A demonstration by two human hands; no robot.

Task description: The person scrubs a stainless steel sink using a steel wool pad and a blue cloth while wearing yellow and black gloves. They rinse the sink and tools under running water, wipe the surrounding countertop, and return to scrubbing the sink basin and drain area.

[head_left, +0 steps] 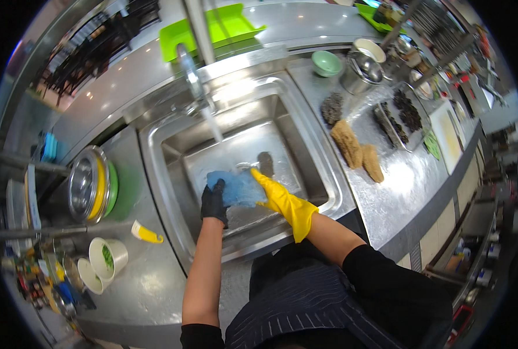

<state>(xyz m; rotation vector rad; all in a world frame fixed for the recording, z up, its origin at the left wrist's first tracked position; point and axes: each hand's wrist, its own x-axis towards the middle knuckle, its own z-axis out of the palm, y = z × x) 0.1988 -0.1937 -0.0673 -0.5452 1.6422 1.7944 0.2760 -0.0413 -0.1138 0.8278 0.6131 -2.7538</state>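
Note:
Both my hands are low inside the steel sink, on a crumpled, wet-looking blue cloth. My left hand, in a black glove, grips the cloth's left end with the thumb on top. My right hand, in a long yellow rubber glove, is closed at its right side; the fingertips are partly hidden. Water runs from the faucet into the basin beyond the cloth. A dark oblong patch shows on the sink floor past my right hand; I cannot tell what it is.
Right of the sink lie a grey scrubber, brown fibrous pads, a green bowl, a steel pot and a steel tray of dark pieces. Leftward are stacked bowls, a yellow-handled tool and white tubs.

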